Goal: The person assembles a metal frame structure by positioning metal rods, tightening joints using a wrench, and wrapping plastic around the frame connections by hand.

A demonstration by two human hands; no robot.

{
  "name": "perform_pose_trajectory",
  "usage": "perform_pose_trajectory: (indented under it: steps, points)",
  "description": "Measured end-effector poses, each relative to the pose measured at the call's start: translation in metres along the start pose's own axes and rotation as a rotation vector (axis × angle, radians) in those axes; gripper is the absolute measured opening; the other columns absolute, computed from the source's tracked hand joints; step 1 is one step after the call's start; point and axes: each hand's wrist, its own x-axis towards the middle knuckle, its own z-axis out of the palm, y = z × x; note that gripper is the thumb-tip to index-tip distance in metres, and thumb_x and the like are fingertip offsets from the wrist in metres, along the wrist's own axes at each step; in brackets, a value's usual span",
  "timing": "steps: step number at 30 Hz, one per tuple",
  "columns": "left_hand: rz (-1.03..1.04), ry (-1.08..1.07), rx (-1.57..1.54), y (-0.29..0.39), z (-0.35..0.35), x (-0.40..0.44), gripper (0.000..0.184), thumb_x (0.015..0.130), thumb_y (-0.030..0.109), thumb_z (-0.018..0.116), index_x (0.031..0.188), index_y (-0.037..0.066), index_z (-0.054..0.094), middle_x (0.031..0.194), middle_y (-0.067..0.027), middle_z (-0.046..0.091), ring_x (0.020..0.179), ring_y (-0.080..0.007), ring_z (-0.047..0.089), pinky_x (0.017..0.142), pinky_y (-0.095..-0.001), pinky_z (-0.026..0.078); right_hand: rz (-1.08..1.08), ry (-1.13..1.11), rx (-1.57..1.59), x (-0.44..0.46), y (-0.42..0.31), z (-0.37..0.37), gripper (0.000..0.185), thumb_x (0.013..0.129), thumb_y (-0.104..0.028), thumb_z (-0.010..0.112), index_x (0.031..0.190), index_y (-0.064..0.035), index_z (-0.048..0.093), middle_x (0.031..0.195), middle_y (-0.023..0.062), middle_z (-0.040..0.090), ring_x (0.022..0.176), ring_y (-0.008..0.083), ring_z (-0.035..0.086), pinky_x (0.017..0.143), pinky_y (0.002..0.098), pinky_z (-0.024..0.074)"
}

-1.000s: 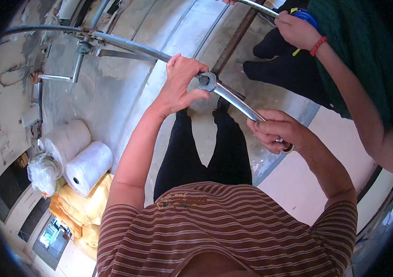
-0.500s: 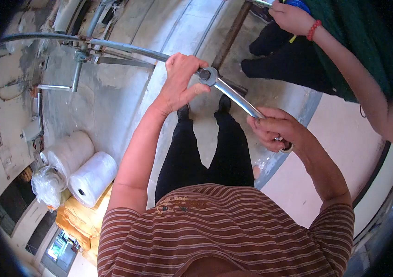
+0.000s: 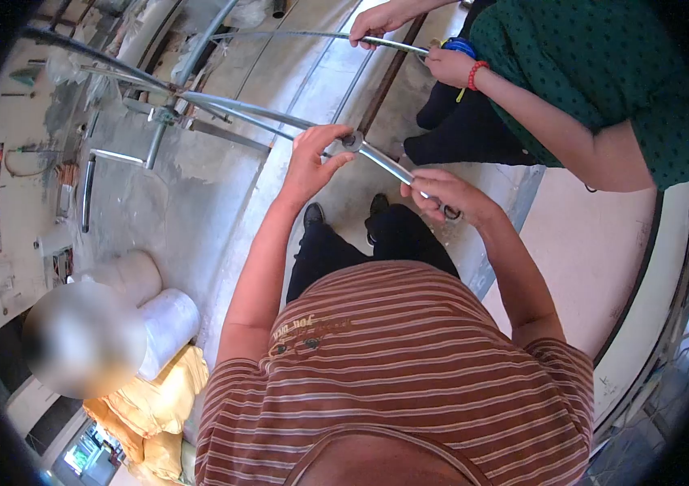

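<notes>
A chrome wrench (image 3: 387, 164) slants across the space in front of me, its round head at the end of a long grey metal bar (image 3: 247, 109). My left hand (image 3: 312, 162) is curled over the bar's end beside the wrench head, thumb apart from the fingers; the palm side is hidden. Farther down, the wrench handle is in the closed fingers of my right hand (image 3: 446, 196). A ring-shaped end (image 3: 450, 212) shows below that hand.
A co-worker in a green top (image 3: 555, 73) stands at upper right, both hands on a thin rod (image 3: 397, 44), with a round blue object (image 3: 459, 47) at one hand. A crank handle (image 3: 118, 156) hangs at left. White rolls (image 3: 170, 324) and yellow sacks (image 3: 158, 397) lie lower left.
The wrench and my right hand have shifted left and slightly up in view. The co-worker's second hand and more of the thin rod have come into view. A blurred patch covers part of the rolls.
</notes>
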Motion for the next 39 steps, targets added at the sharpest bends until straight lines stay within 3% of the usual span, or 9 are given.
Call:
perform_pose_trajectory:
  steps: [3,9,15,23,27,31,35,38,39]
  points:
    - [-0.123,0.110,-0.302,0.004,0.015,-0.015,0.043,0.081,0.012,0.072,0.122,0.008,0.060,0.116,-0.0064,0.065,0.109,-0.0169,0.059,0.092,-0.0312,0.044,-0.022,0.021,-0.071,-0.003,-0.008,0.003,0.025,0.100,-0.024,0.042,0.098,-0.0037,0.056,0.060,-0.0045,0.041,0.045,0.0053,0.040,0.043,0.0206,0.0318]
    - [-0.260,0.133,-0.441,-0.004,0.038,-0.014,0.039,0.086,0.005,0.064,0.124,0.005,0.058,0.106,-0.0066,0.064,0.103,-0.0138,0.059,0.087,-0.0277,0.046,0.000,0.035,-0.063,0.002,-0.005,-0.001,0.023,0.099,-0.023,0.044,0.098,-0.0032,0.057,0.060,-0.0046,0.042,0.044,0.0046,0.039,0.042,0.0207,0.0326]
    - [-0.354,0.178,-0.673,-0.007,0.045,-0.024,0.031,0.094,0.013,0.059,0.122,0.002,0.057,0.100,-0.0048,0.061,0.093,-0.0138,0.060,0.083,-0.0269,0.046,-0.077,0.073,-0.088,0.004,0.010,-0.003,0.024,0.098,-0.024,0.046,0.097,-0.0033,0.057,0.059,-0.0055,0.040,0.044,0.0041,0.039,0.041,0.0201,0.0312]
    - [-0.372,0.135,-0.660,-0.008,0.050,-0.022,0.034,0.094,0.017,0.060,0.124,0.001,0.057,0.106,-0.0062,0.064,0.095,-0.0134,0.061,0.085,-0.0273,0.048,-0.139,0.090,-0.152,0.012,0.031,-0.011,0.027,0.097,-0.028,0.047,0.097,-0.0034,0.058,0.059,-0.0042,0.044,0.044,0.0050,0.041,0.042,0.0205,0.0333]
    - [-0.366,0.022,-0.497,-0.005,0.029,-0.023,0.033,0.092,0.015,0.061,0.123,0.002,0.058,0.106,-0.0070,0.064,0.096,-0.0139,0.061,0.086,-0.0276,0.048,-0.132,0.095,-0.176,0.011,0.028,-0.014,0.028,0.097,-0.027,0.047,0.098,-0.0025,0.060,0.058,-0.0030,0.048,0.044,0.0064,0.046,0.043,0.0219,0.0359]
    - [-0.395,0.031,-0.560,-0.005,0.002,-0.046,0.029,0.093,0.013,0.060,0.119,0.002,0.062,0.105,-0.0079,0.065,0.096,-0.0135,0.062,0.086,-0.0279,0.048,-0.092,0.101,-0.160,0.014,0.030,-0.017,0.029,0.096,-0.028,0.048,0.096,-0.0026,0.062,0.059,-0.0028,0.049,0.046,0.0073,0.048,0.044,0.0225,0.0376]
    - [-0.491,0.148,-0.547,-0.021,-0.032,-0.073,0.026,0.094,0.013,0.058,0.116,0.001,0.063,0.103,-0.0072,0.066,0.093,-0.0133,0.063,0.086,-0.0274,0.049,-0.138,0.111,-0.288,0.017,0.039,-0.026,0.030,0.095,-0.030,0.048,0.094,-0.0033,0.062,0.060,-0.0026,0.051,0.049,0.0076,0.050,0.045,0.0228,0.0391]
    - [-0.440,0.381,-0.542,-0.039,-0.090,-0.056,0.023,0.094,0.009,0.057,0.116,0.002,0.061,0.099,-0.0051,0.064,0.089,-0.0116,0.062,0.082,-0.0268,0.050,-0.066,0.086,-0.283,0.017,0.035,-0.029,0.029,0.094,-0.030,0.051,0.092,-0.0051,0.065,0.066,-0.0025,0.053,0.053,0.0075,0.050,0.047,0.0240,0.0397]
    - [-0.317,0.489,-0.456,-0.041,-0.118,-0.044,0.023,0.095,0.008,0.055,0.117,0.002,0.060,0.097,-0.0038,0.062,0.085,-0.0113,0.060,0.080,-0.0264,0.049,-0.033,0.092,-0.268,0.017,0.036,-0.029,0.029,0.094,-0.031,0.052,0.094,-0.0055,0.065,0.066,-0.0030,0.053,0.054,0.0074,0.050,0.048,0.0241,0.0401]
